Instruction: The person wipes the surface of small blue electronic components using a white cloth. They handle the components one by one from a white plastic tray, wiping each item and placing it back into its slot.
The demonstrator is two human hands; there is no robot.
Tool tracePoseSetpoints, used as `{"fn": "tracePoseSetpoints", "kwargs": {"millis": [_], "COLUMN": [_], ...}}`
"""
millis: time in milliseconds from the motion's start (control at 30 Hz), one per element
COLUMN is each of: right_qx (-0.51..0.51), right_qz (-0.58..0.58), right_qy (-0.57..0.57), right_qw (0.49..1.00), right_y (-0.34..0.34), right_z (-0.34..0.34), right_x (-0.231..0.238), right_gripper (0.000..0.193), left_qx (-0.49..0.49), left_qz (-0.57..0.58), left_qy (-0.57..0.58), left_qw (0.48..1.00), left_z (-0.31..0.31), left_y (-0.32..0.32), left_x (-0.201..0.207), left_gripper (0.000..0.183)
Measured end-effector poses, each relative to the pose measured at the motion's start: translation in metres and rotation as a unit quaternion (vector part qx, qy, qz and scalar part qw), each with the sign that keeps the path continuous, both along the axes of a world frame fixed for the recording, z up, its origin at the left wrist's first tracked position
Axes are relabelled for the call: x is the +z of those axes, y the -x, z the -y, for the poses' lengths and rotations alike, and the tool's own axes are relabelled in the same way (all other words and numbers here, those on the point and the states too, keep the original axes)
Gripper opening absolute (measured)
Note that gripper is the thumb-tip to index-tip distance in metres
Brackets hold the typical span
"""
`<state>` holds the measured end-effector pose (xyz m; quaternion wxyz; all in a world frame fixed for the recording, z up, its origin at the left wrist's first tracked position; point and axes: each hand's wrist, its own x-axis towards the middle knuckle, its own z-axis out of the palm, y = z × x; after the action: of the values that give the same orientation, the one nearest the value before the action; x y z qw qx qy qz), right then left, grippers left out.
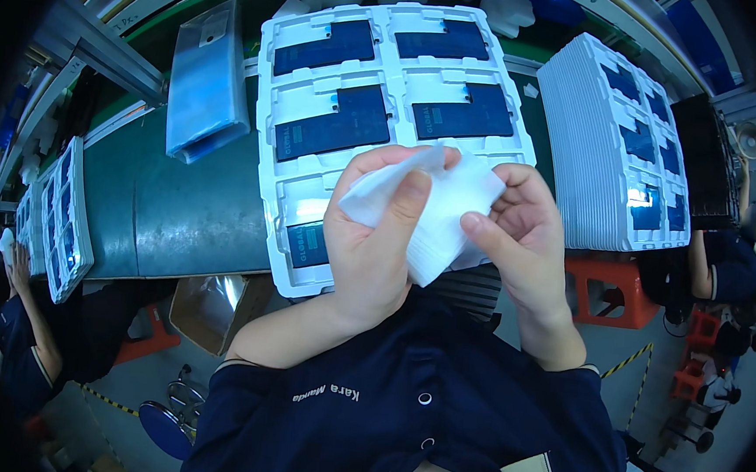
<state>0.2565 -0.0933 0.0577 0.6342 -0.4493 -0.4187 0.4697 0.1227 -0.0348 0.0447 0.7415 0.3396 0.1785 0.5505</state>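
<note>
A small stack of thin white sheets is held up over the near part of a white moulded tray. My left hand is closed around the stack's left side, its thumb pressing across a sheet that curls up. At the right edge, the bent fingers and thumb of my right hand grip the sheets. Beneath them, the tray holds several flat black batteries in separate compartments. A nearer battery shows only in part beside my left wrist, and my hands hide other compartments.
A tall stack of similar white trays stands at the right, batteries in its top one. Left of the middle tray lies a clear plastic bag on the green bench. Co-workers sit at both sides; a red stool stands below the stack.
</note>
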Motion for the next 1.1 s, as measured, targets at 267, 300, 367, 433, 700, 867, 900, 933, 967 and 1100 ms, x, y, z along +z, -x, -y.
{"fn": "tracePoseSetpoints", "kwargs": {"millis": [267, 300, 367, 433, 700, 867, 900, 933, 967, 1100], "right_qx": [-0.057, -0.053, -0.089, -0.138, -0.259, -0.257, -0.261, -0.264, -0.267, -0.252], "right_qz": [0.002, -0.035, -0.022, -0.023, 0.086, 0.063, 0.031, -0.002, -0.013, 0.007], "right_qy": [-0.038, -0.018, -0.063, -0.087, -0.078, -0.107, -0.123, -0.138, -0.148, -0.122], "right_qw": [0.998, 0.998, 0.994, 0.986, 0.959, 0.959, 0.957, 0.955, 0.952, 0.96], "right_y": [-0.002, -0.001, -0.007, -0.015, -0.074, -0.099, -0.098, -0.096, -0.096, -0.089], "right_z": [-0.002, 0.0, 0.0, 0.005, 0.018, 0.027, 0.026, 0.022, 0.019, 0.007], "right_x": [-0.009, -0.009, -0.015, -0.016, -0.013, -0.029, -0.028, -0.026, -0.022, -0.014], "right_gripper": [0.01, 0.01, 0.011, 0.015, 0.038, 0.036, 0.033, 0.031, 0.029, 0.023], "left_qx": [0.009, 0.015, 0.03, 0.015, -0.047, -0.073, -0.074, -0.081, -0.087, -0.082], "left_qz": [-0.049, -0.059, -0.078, -0.162, -0.66, -0.648, -0.646, -0.639, -0.632, -0.618], "left_qy": [-0.058, -0.045, -0.016, -0.117, -0.457, -0.424, -0.419, -0.424, -0.428, -0.461], "left_qw": [0.997, 0.997, 0.996, 0.98, 0.594, 0.628, 0.634, 0.637, 0.64, 0.632], "left_z": [0.002, 0.001, 0.001, -0.009, -0.001, -0.006, -0.007, -0.006, -0.006, -0.004], "left_y": [0.0, 0.001, 0.006, 0.018, 0.012, 0.003, 0.002, 0.002, 0.002, 0.005], "left_x": [-0.002, -0.002, -0.002, 0.003, 0.032, 0.03, 0.03, 0.031, 0.032, 0.033], "left_gripper": [0.018, 0.02, 0.023, 0.024, 0.027, 0.029, 0.027, 0.025, 0.023, 0.017]}}
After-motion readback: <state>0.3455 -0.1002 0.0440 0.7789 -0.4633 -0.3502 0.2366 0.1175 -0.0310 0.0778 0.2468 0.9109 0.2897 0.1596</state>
